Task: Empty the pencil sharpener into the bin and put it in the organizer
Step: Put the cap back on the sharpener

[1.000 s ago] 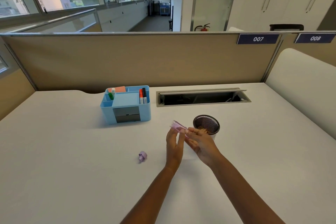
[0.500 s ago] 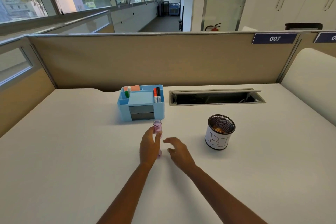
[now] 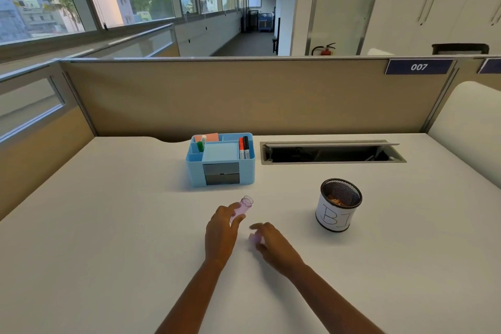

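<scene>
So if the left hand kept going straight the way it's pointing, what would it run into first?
Probably the blue organizer. The left hand, holding the pink sharpener container, points up the desk toward its front; the gap between looks bare, though depth is hard to judge.

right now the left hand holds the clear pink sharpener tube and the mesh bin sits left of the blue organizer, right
Not quite. The head view shows the mesh bin to the right of the blue organizer, not left. The left hand does hold the clear pink sharpener tube.
</scene>
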A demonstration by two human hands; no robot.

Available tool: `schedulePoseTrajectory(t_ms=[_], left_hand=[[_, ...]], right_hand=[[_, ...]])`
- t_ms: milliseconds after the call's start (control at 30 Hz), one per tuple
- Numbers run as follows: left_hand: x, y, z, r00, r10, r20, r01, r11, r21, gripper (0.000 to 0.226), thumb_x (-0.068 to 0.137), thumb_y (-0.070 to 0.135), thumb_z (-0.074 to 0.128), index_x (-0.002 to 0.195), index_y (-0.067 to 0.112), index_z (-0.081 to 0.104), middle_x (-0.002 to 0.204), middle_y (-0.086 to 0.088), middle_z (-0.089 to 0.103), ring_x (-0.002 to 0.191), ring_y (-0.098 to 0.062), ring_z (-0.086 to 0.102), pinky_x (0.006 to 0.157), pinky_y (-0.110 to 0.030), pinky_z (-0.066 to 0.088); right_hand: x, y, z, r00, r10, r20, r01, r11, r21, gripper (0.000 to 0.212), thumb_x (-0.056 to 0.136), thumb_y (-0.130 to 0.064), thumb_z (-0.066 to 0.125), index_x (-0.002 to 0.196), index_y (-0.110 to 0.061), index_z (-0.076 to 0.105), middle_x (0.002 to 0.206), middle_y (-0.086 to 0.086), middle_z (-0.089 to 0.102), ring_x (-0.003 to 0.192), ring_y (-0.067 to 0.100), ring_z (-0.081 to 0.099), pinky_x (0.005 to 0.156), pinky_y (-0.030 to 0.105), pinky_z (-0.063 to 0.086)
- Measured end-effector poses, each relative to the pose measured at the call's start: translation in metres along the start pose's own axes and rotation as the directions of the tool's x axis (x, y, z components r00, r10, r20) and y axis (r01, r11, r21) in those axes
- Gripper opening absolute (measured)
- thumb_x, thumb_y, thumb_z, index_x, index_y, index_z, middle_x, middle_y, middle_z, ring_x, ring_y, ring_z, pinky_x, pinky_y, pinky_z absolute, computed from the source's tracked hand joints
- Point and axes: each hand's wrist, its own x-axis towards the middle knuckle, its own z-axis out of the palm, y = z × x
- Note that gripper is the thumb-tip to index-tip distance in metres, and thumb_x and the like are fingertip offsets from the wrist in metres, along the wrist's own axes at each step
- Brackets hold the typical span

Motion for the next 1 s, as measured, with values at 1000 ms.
schedulePoseTrajectory(t_ms=[1000], left_hand=[[-0.033,0.012,0.011,0.988,0.041,0.149,-0.030,0.997,-0.077,0.033,0.089,0.019,0.056,0.120,0.008,0.052,0.124,-0.019,0.054,0.108,-0.032,0.057,0.093,-0.035,0.047]], right_hand=[[-0.018,-0.009,-0.050,0.952,0.099,-0.290,0.015,0.930,0.368,0.022,0.081,-0.017,0.067,0.102,-0.008,0.063,0.103,0.011,0.069,0.076,0.016,0.063,0.060,0.002,0.046]])
